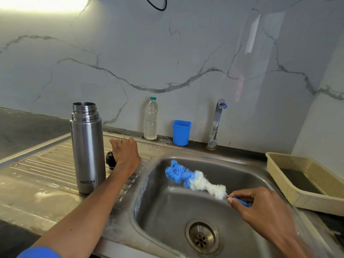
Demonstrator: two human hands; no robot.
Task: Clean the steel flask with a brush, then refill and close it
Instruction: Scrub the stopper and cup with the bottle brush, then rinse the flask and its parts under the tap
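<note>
The one open cylindrical steel flask point(87, 151) stands upright on the ribbed steel worktop point(46, 164), left of the steel sink point(242, 172). The right hand point(260, 207) pinches the handle of the one blue-and-white bristle brush point(193, 178) over the basin. The left hand point(125, 155) rests, fingers curled, on the one black cap point(109, 158); grip uncertain. Step in hand: brushing. Next, the brush must enter the flask mouth.
</note>
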